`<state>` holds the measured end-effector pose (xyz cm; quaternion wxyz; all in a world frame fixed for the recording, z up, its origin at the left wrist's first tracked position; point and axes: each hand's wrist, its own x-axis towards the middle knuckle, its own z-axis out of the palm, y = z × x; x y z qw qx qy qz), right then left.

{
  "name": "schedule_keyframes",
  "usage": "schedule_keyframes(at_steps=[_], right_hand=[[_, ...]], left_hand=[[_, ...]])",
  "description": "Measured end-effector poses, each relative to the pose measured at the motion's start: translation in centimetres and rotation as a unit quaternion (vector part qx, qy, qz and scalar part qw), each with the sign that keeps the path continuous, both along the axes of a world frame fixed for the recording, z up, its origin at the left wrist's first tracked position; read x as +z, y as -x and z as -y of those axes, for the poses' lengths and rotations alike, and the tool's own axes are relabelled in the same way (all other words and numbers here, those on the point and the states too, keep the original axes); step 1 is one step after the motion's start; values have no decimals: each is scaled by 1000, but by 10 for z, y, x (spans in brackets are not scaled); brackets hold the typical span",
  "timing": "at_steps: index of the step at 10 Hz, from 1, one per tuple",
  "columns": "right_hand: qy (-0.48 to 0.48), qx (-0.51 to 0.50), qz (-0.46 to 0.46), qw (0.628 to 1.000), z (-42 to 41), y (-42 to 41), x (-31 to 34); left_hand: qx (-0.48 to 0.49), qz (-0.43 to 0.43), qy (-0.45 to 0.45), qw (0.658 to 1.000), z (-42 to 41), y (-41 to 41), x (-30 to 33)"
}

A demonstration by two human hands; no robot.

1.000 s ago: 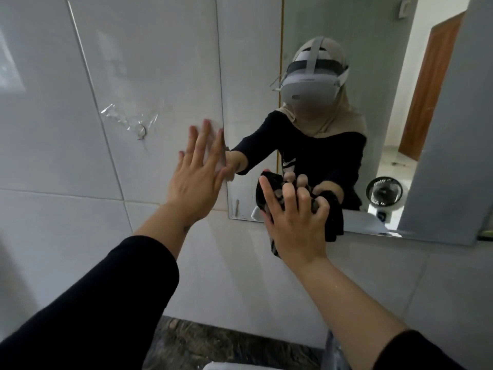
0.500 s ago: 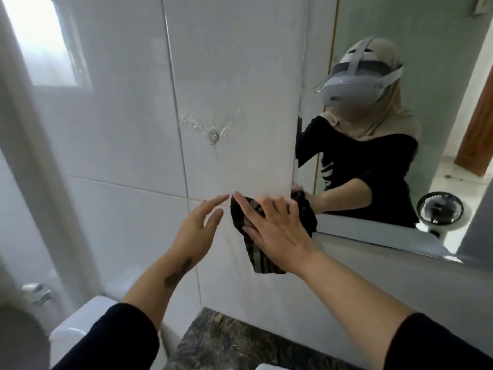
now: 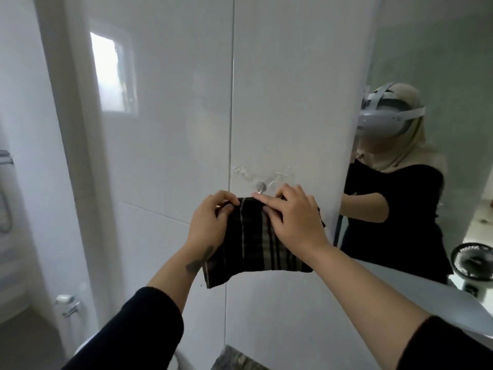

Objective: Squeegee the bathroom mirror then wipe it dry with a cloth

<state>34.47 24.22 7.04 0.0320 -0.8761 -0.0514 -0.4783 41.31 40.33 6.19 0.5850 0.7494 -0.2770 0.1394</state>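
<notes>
Far over on the left, a small metal fitting (image 3: 66, 305) is sticking out low on the wall, too blurred to make out properly. Higher up, a bright window reflection (image 3: 113, 73) is shining on the glossy white wall tiles (image 3: 165, 116).

Moving rightward, the person's left hand (image 3: 209, 222) is reaching up from a black sleeve (image 3: 138, 327), a dark mark showing on the inner wrist. Its fingers are curling in and pinching the upper left edge of the dark striped cloth (image 3: 252, 244), thumb and fingertips closing on the fabric. The cloth is hanging flat against the tiled wall, its lower edge drooping down past the wrists, pale stripes running down it.

Just above the cloth's top edge, a small round metal hook (image 3: 261, 186) is sitting on the tile, held under a patch of clear, wrinkled tape (image 3: 262, 174). The cloth's top edge is lying just below the hook; whether it is caught on it I cannot tell.

The right hand (image 3: 296, 222) is lying over the upper right part of the cloth, fingers loosely bent, forefinger stretching out along the top edge towards the hook, gripping the fabric beneath the palm.

Further right, the mirror (image 3: 437, 44) is beginning at the tile's edge, well clear of the cloth, and is reflecting the person wearing a grey headset (image 3: 384, 116) and black top. At the far lower right the mirror is showing a small black fan (image 3: 470, 261).
</notes>
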Motion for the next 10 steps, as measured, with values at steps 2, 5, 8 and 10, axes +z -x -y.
schedule_keyframes(at_steps=[2,5,8,10], right_hand=[[-27,-65,36,997,1,-27,11],[40,-177,-36,983,12,-54,6],[-85,-165,-75,980,-1,-46,-28],[-123,-158,-153,968,-16,29,-63]], left_hand=[[74,104,-47,991,27,-26,12],[160,184,-121,962,56,-50,-6],[51,69,-127,988,60,-28,-31],[73,92,-191,975,43,2,-52]])
